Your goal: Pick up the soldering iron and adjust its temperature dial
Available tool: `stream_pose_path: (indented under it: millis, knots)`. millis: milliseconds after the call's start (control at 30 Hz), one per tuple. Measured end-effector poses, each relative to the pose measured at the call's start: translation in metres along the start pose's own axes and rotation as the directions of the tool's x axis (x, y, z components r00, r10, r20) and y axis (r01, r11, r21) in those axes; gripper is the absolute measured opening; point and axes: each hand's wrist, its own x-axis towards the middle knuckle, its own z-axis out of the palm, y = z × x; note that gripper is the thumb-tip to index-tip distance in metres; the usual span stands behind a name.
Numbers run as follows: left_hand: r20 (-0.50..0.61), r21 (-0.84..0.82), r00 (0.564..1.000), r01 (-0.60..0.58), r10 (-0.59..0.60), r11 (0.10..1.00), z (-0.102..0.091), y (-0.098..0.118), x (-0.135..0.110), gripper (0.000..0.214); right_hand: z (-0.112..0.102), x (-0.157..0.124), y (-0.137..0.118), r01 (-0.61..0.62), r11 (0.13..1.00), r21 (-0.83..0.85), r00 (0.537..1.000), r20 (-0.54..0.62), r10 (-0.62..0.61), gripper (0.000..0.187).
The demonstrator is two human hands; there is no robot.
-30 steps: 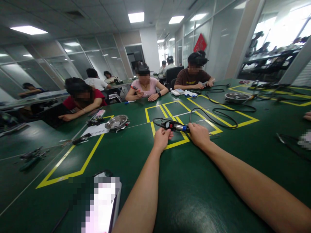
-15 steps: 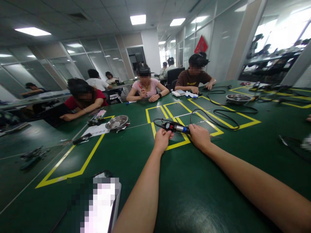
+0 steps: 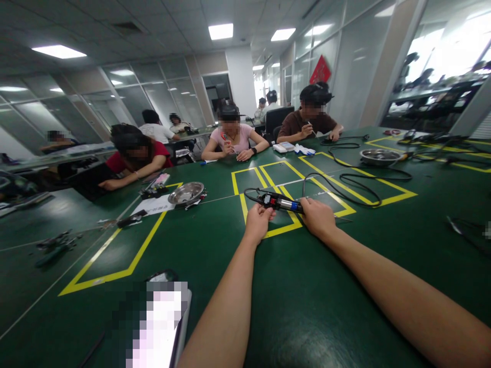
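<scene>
Both of my hands hold a black corded hand tool [image 3: 282, 203] level above the green table [image 3: 307, 301]; it looks like an electric screwdriver, but I cannot be sure. It has a red switch, a silver section, a blue band and a small black cord loop at its left end. My left hand [image 3: 260, 221] is closed around the left part, by the switch. Around the right end, past the blue band, my right hand [image 3: 319, 217] is wrapped and hides that end. A black cable [image 3: 356, 180] runs across the table behind my right hand.
Yellow tape outlines [image 3: 130, 268] mark the table. A metal bowl [image 3: 186, 193] stands left on paper, another bowl [image 3: 380, 156] at the far right. A phone-like bright screen [image 3: 161, 322] lies near me, pliers-like tools [image 3: 56, 250] at left. Several people sit across the table.
The tool and my hands keep nearly the same pose; the view shifts slightly. The person at the far right has raised one hand, now holding a thin stick-like thing.
</scene>
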Motion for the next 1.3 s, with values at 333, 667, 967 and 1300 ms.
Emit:
stream_pose_path:
  millis: [333, 667, 967, 1300]
  knots:
    - [0.030, 0.021, 0.999, 0.010, -0.010, 1.000, -0.0018, -0.0042, 0.0022, 0.023, 0.0041, 0.0011, 0.0003, -0.001, 1.000, -0.010, 1.000, 0.003, 0.001, 0.013]
    - [0.073, -0.041, 0.996, 0.046, -0.043, 0.998, -0.0029, 0.0009, -0.0001, 0.026, 0.0014, 0.0009, -0.0007, -0.010, 1.000, -0.008, 1.000, 0.025, 0.010, 0.013]
    - [0.105, -0.078, 0.991, 0.097, -0.088, 0.992, -0.0040, 0.0044, -0.0007, 0.027, 0.0016, 0.0006, -0.0002, -0.010, 1.000, -0.002, 1.000, 0.028, 0.010, 0.013]
    - [0.104, -0.083, 0.993, 0.072, -0.063, 0.994, -0.0042, 0.0022, -0.0018, 0.028, 0.0009, 0.0012, -0.0015, -0.021, 1.000, -0.004, 0.998, 0.058, 0.022, 0.014]
